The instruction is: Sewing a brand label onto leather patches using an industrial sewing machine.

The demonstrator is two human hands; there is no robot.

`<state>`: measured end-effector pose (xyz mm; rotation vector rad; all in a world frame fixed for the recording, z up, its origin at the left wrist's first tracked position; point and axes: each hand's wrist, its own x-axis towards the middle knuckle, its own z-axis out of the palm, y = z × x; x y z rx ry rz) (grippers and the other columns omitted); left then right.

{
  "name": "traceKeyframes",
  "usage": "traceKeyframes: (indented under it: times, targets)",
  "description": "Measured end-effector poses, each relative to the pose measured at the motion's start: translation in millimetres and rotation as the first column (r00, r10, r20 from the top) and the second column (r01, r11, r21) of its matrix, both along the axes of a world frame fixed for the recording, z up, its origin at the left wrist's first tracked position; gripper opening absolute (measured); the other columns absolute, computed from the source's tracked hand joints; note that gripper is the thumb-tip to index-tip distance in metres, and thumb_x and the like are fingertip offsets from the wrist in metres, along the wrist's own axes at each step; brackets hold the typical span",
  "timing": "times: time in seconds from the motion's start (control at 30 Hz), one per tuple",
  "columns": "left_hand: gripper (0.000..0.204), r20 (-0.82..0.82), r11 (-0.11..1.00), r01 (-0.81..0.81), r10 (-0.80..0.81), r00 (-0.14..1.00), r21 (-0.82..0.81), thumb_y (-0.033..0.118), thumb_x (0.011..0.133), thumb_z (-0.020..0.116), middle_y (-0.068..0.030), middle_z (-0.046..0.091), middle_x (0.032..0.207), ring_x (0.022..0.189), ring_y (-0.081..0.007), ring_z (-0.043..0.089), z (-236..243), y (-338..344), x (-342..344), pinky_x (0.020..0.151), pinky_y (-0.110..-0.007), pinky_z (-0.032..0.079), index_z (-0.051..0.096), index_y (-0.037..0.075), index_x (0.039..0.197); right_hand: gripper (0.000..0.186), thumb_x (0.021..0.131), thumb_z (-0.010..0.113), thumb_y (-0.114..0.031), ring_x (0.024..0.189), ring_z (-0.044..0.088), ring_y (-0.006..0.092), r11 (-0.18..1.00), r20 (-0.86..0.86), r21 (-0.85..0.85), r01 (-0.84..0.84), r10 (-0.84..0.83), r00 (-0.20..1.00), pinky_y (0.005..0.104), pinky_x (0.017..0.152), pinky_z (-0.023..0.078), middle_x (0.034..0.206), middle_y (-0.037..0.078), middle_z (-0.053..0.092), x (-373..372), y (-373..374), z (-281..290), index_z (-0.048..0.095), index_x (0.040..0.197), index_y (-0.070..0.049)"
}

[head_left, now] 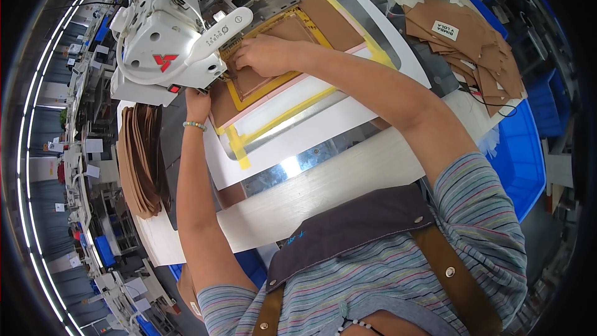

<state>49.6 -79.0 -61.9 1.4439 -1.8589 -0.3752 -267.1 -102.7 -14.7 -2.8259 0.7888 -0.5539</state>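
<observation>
My right hand (264,56) rests on a brown leather-like panel (250,82) inside a yellow-edged frame (292,75). Its fingers are bent and slightly apart, touching the panel, with nothing seen gripped. Close beside the frame's left corner is my left hand (198,106), a beaded bracelet on its wrist. The head of a white industrial sewing machine (158,46) covers the left fingertips, so what they touch is hidden. The frame lies on a white sheet (273,144) held with yellow tape (237,147), under the machine's arm.
At the left stands a bundle of brown panels (140,162). A pile of flat brown pieces (463,40) lies at the right, above a blue bin (519,155). The pale table edge (329,186) runs in front of me.
</observation>
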Motion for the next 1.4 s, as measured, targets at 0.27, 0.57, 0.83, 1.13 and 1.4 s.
traceKeyframes:
  times: [0.27,0.57,0.83,1.13,1.4]
  targets:
    - [0.023,0.062,0.996,0.014,-0.020,0.998,0.088,0.004,0.096,0.059,-0.0210,0.074,0.100,0.092,-0.0262,0.070,32,37,0,0.086,-0.035,0.052,0.069,-0.008,0.113,0.034,0.091,0.060,0.000,0.124,0.062,0.0324,0.987,0.067,0.130,-0.095,0.087,0.994,0.0439,0.110,0.050,0.130,0.008,0.073,-5,6,2,0.078,0.118,-0.009]
    - [0.023,0.096,0.988,0.146,-0.151,0.984,0.054,0.012,0.105,0.063,-0.0140,0.075,0.122,0.113,-0.0256,0.070,55,87,-26,0.103,-0.036,0.051,0.074,0.000,0.121,0.032,0.090,0.061,-0.003,0.120,0.064,0.0342,0.969,0.083,0.081,-0.232,0.226,0.971,0.0444,0.105,0.052,0.123,0.012,0.075,-13,23,2,0.079,0.116,-0.006]
    - [0.025,0.264,0.979,0.203,-0.194,0.945,-0.006,0.005,0.102,0.065,-0.0138,0.075,0.129,0.122,-0.0317,0.068,72,118,-60,0.105,-0.040,0.053,0.074,0.003,0.125,0.028,0.101,0.061,-0.013,0.126,0.060,0.0275,0.984,-0.236,0.132,0.115,-0.082,0.968,0.0425,0.108,0.049,0.131,0.006,0.071,-99,46,43,0.075,0.124,-0.007]
    - [0.040,0.437,0.928,0.371,-0.343,0.832,0.023,0.012,0.101,0.068,-0.0124,0.061,0.152,0.143,-0.0359,0.054,68,107,-107,0.118,-0.046,0.041,0.066,0.005,0.140,0.029,0.096,0.067,-0.012,0.127,0.060,0.0224,0.917,0.022,-0.345,0.199,-0.204,0.979,0.0380,0.104,0.050,0.133,0.002,0.071,-143,53,-9,0.075,0.123,-0.009]
    - [0.045,0.548,0.928,0.369,-0.329,0.769,0.038,0.021,0.102,0.067,-0.0100,0.056,0.157,0.146,-0.0346,0.050,66,110,-110,0.120,-0.047,0.039,0.062,0.007,0.145,0.034,0.099,0.064,-0.011,0.130,0.058,0.0243,0.908,-0.076,-0.338,0.248,-0.288,0.955,0.0398,0.109,0.049,0.144,0.006,0.066,-140,62,-9,0.069,0.132,-0.006]
